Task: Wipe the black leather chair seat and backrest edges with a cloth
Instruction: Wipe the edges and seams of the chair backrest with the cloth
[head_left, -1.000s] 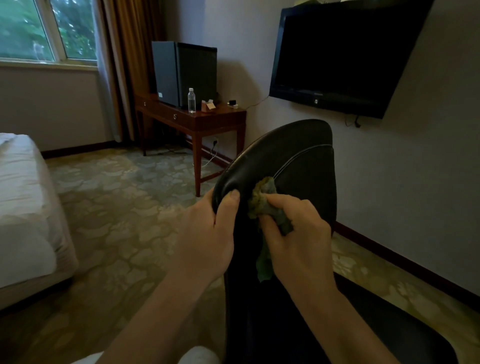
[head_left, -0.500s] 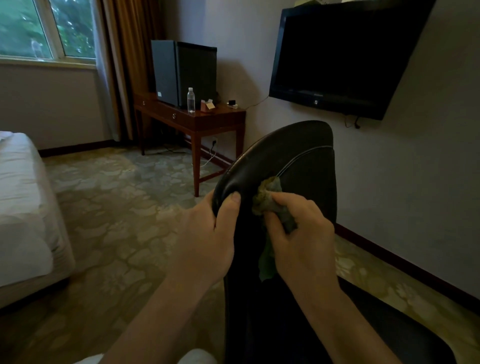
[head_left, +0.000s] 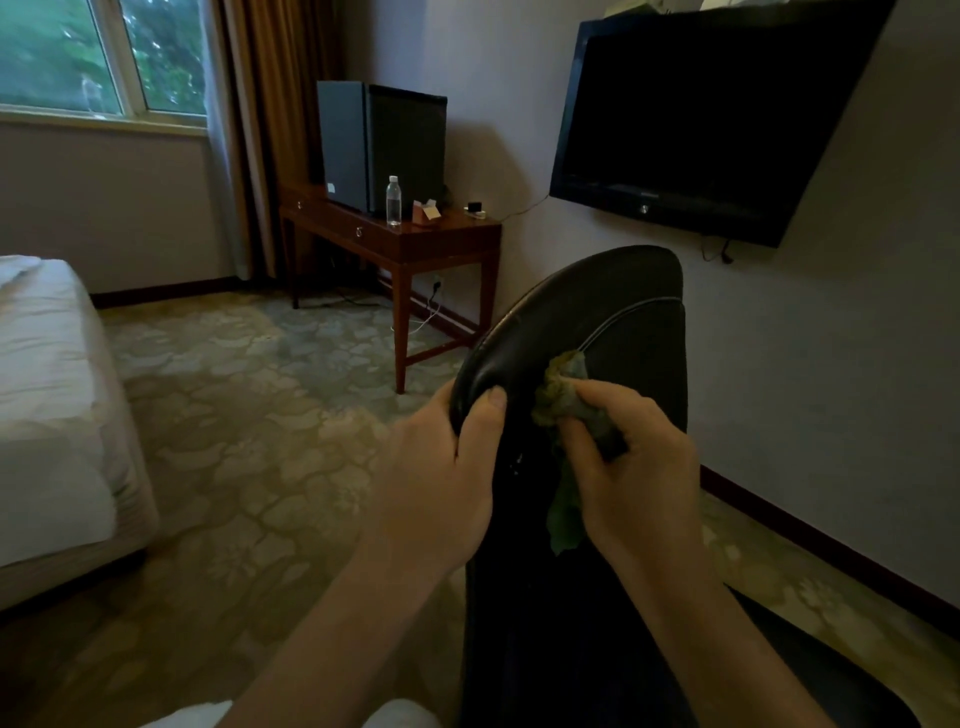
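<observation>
Left hand (head_left: 441, 467) grips backrest edge (head_left: 498, 338); right hand (head_left: 628, 467) presses cloth (head_left: 561, 387) beside it

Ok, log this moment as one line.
step: wipe backrest edge | left hand: grips backrest edge | right hand: holds cloth against backrest

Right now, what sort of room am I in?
Likely a hotel room: a bed with white linen on the left, a TV on the wall, and a wooden desk with a water bottle.
</observation>
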